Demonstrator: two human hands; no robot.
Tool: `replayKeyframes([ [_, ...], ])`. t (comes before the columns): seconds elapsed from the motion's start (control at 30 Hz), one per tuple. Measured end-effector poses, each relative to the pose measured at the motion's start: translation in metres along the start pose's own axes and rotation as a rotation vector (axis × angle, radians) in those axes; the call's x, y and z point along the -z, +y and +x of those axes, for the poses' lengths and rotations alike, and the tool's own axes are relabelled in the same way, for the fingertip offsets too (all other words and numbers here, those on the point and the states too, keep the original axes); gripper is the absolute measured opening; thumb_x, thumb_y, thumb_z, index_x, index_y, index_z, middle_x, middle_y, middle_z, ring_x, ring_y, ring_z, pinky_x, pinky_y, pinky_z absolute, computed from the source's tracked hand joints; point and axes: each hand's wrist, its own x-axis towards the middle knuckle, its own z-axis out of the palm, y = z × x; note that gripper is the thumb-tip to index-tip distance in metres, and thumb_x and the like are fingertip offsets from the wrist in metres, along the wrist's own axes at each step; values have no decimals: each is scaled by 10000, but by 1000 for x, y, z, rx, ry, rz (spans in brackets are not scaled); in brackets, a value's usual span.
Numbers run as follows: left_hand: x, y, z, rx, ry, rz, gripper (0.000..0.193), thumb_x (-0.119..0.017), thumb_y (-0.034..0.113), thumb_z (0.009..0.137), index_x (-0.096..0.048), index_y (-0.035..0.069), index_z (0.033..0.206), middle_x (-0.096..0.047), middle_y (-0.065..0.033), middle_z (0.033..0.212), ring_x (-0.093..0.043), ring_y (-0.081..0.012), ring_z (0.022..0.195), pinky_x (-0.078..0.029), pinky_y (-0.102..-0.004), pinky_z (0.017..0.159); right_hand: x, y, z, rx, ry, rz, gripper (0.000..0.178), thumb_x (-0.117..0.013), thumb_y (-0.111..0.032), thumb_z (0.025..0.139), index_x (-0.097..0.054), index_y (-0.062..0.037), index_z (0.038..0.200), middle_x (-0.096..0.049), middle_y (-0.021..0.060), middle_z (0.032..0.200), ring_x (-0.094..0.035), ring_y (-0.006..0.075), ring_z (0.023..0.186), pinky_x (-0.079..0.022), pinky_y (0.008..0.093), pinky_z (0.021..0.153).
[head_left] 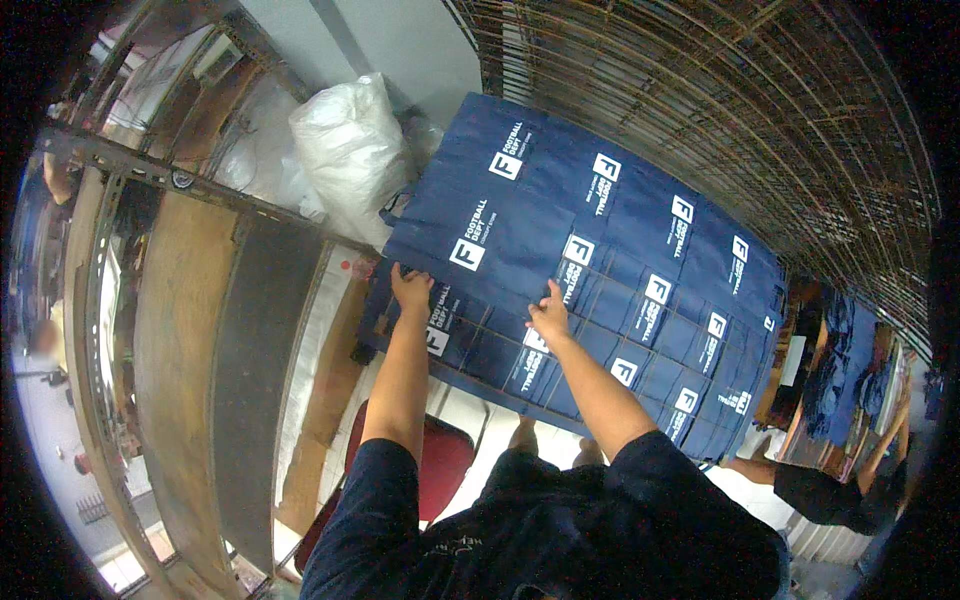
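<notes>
A dark-blue fabric panel (440, 215) with white printed marks lies on top at the left of a wide, rack-like surface. It overlaps several similar blue panels (690, 290), some with thin wire lines crossing over them. My left hand (411, 290) grips the panel's near left edge, fingers bent over the cloth. Farther right along the same edge, my right hand (549, 317) pinches the fabric, its index finger pointing forward. My fingertips partly hide the cloth there.
Stacked rusty wire racks (740, 120) rise behind the panels. A stuffed white plastic bag (352, 145) sits at the far left, beside a metal-framed shelf (190, 330). Below my left arm is a red chair (445, 465). At the right, another person's dark sleeve (825, 495) reaches in.
</notes>
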Motion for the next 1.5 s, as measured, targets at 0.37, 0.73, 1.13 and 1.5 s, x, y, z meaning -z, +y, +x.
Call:
replayKeyframes([
  [0.37, -1, 2, -4, -16, 6, -16, 749, -522, -127, 718, -193, 108, 1349, -447, -51, 851, -508, -181, 764, -495, -345, 703, 4, -10, -8, 4, -16, -51, 673, -538, 50, 770, -225, -127, 1338, -523, 103, 863, -566, 144, 652, -542, 270, 554],
  [0.73, -3, 4, -3, -42, 28, 49, 745, -504, -137, 731, -162, 97, 1350, -447, -137, 980, -541, -257, 830, -506, -388, 750, -2, 13, 8, 96, -10, -136, 625, -547, 28, 757, -275, -61, 1312, -415, 88, 1118, -618, 189, 659, -544, 285, 552],
  [1.13, -8, 10, -4, -7, 42, 30, 743, -524, -133, 713, -211, 94, 1348, -443, -85, 910, -505, -199, 814, -505, -342, 735, 0, -1, -1, 69, 20, -118, 648, -566, 7, 752, -278, -98, 1323, -622, 120, 769, -630, 199, 583, -537, 310, 560],
  [1.5, 2, 1, 3, -74, -2, 44, 714, -551, -33, 766, -170, 117, 1351, -474, -111, 961, -540, -222, 852, -507, -352, 738, 7, 4, 2, 171, 7, -239, 645, -593, -93, 767, -281, -97, 1331, -625, 99, 761, -618, 177, 644, -485, 295, 621],
])
